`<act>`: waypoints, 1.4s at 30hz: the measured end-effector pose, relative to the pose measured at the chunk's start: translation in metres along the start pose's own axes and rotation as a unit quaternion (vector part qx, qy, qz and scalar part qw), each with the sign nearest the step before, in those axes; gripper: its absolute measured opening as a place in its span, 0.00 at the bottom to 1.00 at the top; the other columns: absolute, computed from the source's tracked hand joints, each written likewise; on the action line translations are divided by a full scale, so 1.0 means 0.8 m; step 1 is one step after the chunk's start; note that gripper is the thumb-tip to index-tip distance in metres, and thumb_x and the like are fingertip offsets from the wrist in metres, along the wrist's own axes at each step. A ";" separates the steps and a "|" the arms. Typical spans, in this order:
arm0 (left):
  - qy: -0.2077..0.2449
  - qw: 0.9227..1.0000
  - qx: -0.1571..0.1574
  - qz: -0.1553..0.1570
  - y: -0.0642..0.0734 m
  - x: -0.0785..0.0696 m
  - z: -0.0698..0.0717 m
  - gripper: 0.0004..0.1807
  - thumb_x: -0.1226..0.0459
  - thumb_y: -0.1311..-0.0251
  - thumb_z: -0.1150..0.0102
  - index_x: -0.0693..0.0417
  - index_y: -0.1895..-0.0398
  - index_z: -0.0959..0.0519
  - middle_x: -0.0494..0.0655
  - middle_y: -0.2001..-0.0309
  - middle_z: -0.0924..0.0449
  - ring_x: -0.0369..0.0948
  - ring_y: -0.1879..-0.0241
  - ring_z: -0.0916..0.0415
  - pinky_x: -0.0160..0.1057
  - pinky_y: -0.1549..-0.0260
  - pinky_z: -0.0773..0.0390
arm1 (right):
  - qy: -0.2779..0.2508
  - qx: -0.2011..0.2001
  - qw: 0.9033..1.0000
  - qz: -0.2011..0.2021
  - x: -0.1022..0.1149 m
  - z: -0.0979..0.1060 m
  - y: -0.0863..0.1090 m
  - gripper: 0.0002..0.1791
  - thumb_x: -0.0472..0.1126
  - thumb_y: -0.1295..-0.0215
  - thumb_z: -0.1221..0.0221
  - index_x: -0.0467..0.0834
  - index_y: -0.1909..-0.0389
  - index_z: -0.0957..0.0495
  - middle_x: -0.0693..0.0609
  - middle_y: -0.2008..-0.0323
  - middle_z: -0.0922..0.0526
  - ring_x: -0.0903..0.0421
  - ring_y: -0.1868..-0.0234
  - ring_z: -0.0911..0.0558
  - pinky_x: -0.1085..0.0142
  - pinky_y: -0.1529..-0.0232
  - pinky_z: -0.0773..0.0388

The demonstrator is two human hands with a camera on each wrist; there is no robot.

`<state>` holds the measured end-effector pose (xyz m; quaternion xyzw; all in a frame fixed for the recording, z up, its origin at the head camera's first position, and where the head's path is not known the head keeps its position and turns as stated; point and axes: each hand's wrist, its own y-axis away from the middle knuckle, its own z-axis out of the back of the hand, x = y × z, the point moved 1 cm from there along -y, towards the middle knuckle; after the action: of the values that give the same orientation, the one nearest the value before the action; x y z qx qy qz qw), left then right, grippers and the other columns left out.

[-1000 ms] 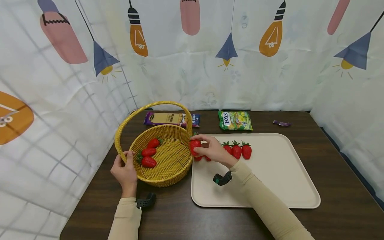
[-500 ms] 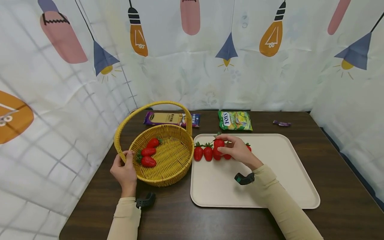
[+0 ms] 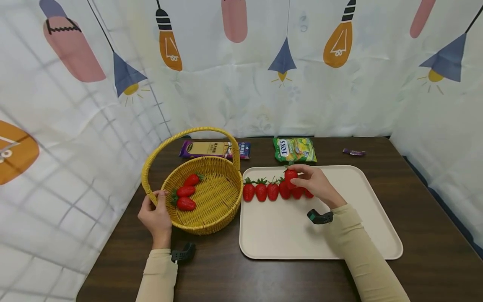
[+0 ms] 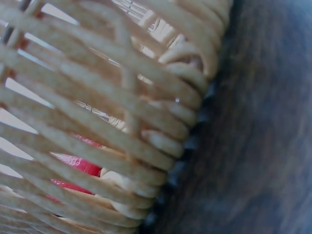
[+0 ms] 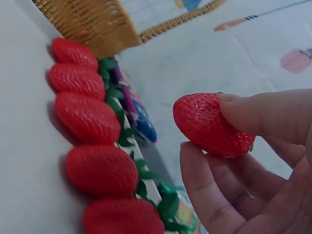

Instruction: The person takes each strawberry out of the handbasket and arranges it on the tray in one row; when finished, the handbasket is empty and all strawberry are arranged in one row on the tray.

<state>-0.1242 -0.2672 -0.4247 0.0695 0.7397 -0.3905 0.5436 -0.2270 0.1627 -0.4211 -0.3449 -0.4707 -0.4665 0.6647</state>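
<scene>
My left hand grips the yellow wicker basket at its left side, where the tall handle meets the rim. Inside the basket lie three red strawberries, all toward its left side. Between thumb and fingers, my right hand pinches another strawberry by its sides, held above the tray. Below it, a row of several strawberries lies on the cream tray, leaves toward the far edge. The right end of that row is partly hidden by the hand. Close up, the left wrist view shows the basket's weave.
Behind the basket lies a purple and beige packet. A green FOX'S candy bag is beyond the tray, with a small purple wrapper to its right. A printed curtain hangs behind the dark wooden table.
My right hand has carried the strawberry rightward, from beside the basket's rim to over the right part of the row. My left hand stays on the basket; the head view has shifted slightly.
</scene>
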 end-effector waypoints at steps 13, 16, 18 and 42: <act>0.003 1.000 0.001 -0.003 0.000 0.001 -0.002 0.14 0.68 0.35 0.41 0.77 0.64 0.20 0.71 0.65 0.20 0.39 0.65 0.21 0.29 0.62 0.26 | 0.018 -0.036 0.999 -0.034 -0.022 0.053 0.003 0.25 0.44 0.33 0.39 0.43 0.37 0.29 0.41 0.43 0.26 0.47 0.52 0.22 0.52 0.51 0.22; 0.001 1.000 0.000 -0.004 0.000 0.001 -0.003 0.15 0.66 0.36 0.40 0.77 0.64 0.20 0.69 0.66 0.19 0.43 0.65 0.21 0.29 0.63 0.26 | 0.002 -0.045 0.998 -0.036 -0.030 0.071 0.009 0.26 0.43 0.32 0.40 0.40 0.36 0.30 0.39 0.43 0.27 0.51 0.53 0.21 0.48 0.48 0.23; 0.000 1.000 -0.001 -0.005 0.000 0.001 -0.003 0.14 0.67 0.36 0.40 0.76 0.65 0.20 0.67 0.67 0.18 0.44 0.65 0.21 0.30 0.63 0.26 | -0.005 -0.051 0.998 -0.038 -0.035 0.081 0.013 0.26 0.43 0.31 0.40 0.38 0.35 0.31 0.38 0.43 0.28 0.55 0.54 0.21 0.49 0.47 0.23; 0.006 1.000 0.001 -0.006 0.000 0.003 -0.002 0.10 0.73 0.37 0.42 0.78 0.64 0.21 0.73 0.64 0.20 0.43 0.64 0.21 0.30 0.60 0.26 | 0.043 -0.039 0.988 -0.145 -0.088 0.106 0.015 0.28 0.44 0.32 0.41 0.36 0.35 0.33 0.34 0.40 0.30 0.45 0.49 0.25 0.67 0.56 0.20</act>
<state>-0.1267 -0.2670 -0.4265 0.0679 0.7427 -0.3942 0.5370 -0.2502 0.2635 -0.4607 -0.2781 -0.4678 -0.5908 0.5956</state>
